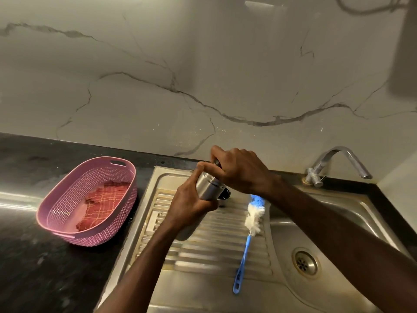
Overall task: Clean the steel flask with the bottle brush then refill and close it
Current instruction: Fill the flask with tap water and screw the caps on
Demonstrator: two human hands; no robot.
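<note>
Centrally, the left hand [191, 199] curled its fingers around the flask [208, 186], held tilted over the drainboard [203, 249]. The right hand [239, 170] gripped the flask's top, fingers closed over it. Lower right of them lay the brush [249, 224] on the drainboard.
</note>
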